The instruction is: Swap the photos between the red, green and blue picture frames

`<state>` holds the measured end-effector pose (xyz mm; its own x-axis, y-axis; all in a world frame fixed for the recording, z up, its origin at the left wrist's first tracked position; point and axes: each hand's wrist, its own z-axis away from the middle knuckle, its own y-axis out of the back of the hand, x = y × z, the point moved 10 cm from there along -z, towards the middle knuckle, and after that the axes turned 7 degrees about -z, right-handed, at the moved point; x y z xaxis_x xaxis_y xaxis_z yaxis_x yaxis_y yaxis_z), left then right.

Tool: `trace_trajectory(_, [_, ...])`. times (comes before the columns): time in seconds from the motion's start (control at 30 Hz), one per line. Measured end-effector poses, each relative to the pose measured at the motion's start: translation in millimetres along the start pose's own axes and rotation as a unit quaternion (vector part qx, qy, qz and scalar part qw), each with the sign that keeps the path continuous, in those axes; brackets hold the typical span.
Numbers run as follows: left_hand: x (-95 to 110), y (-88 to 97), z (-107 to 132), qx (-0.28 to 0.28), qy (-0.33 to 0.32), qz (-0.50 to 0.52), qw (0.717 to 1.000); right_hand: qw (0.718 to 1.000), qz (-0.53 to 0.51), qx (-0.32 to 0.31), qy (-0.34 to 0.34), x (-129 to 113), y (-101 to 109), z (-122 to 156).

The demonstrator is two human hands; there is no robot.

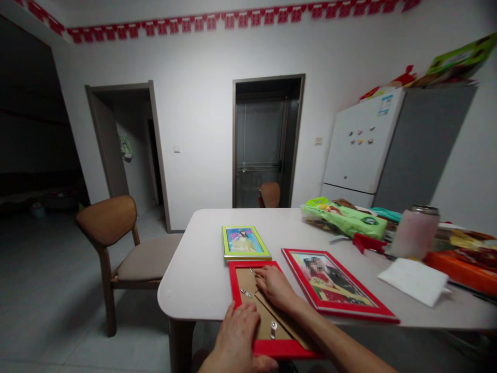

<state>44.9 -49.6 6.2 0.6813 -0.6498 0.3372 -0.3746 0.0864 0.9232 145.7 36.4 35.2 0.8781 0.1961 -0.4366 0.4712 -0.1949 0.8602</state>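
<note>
A red picture frame [233, 284] lies face down at the table's front edge, its lower part jutting past it. Its brown backing board [243, 274] carries small metal clips, one clip [274, 330] near the bottom and another clip [245, 293] at the left. My left hand [238, 336] is closed around the frame's lower left side, thumb near the bottom edge. Across the backing reaches my right hand [274, 287], fingers bent together with the tips at a metal clip [251, 270] near the top. The palm partly hides the board and its dark diagonal line.
A green picture frame [246, 243] lies behind, and a red-framed photo [330, 285] to the right. Further right are a white paper [413, 280], a pink jar [416, 231], a green package [344, 217] and an orange box [462, 272]. A wooden chair [111, 223] stands left of the table [194, 274].
</note>
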Motion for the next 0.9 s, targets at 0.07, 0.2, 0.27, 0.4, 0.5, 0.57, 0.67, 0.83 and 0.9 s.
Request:
trace_trajectory(0.07, [1.0, 1.3, 0.5, -0.002, -0.003, 0.001, 1.000, 1.000, 0.005, 0.008, -0.025, 3.0, -6.2, -12.4])
trace_trajectory(0.2, [1.1, 1.7, 0.2, -0.005, -0.002, 0.006, 1.000, 0.997, 0.011, 0.032, -0.066, 17.3, -14.1, -26.4])
trace_trajectory(0.27, [0.5, 2.6, -0.1, 0.000, 0.000, 0.008, 1.000, 0.996, 0.013, 0.038, -0.085, 25.3, -16.4, -29.7])
trace_trajectory(0.4, [0.6, 4.8, 1.3, 0.001, 0.005, 0.019, 1.000, 0.993, 0.019, 0.053, -0.105, 32.3, -17.5, -32.5])
trace_trajectory(0.5, [1.6, 5.9, 2.8, -0.004, 0.008, 0.028, 1.000, 0.992, 0.018, 0.065, -0.106, 30.8, -15.6, -32.8])
trace_trajectory(0.57, [1.6, 6.4, 3.1, -0.001, 0.008, 0.030, 1.000, 0.992, 0.012, 0.071, -0.102, 29.0, -13.0, -32.5])
trace_trajectory(0.67, [0.3, 5.7, 2.8, 0.005, 0.003, 0.032, 0.999, 0.994, -0.010, 0.068, -0.085, 24.8, -8.1, -30.7])
trace_trajectory(0.83, [-1.8, 5.9, 2.5, 0.004, 0.004, 0.025, 1.000, 0.998, -0.056, 0.027, -0.021, 3.7, -9.7, -14.3])
trace_trajectory(0.9, [0.7, 9.4, 2.0, 0.009, -0.001, 0.026, 1.000, 0.997, -0.070, -0.001, 0.011, -10.5, -15.6, -3.1])
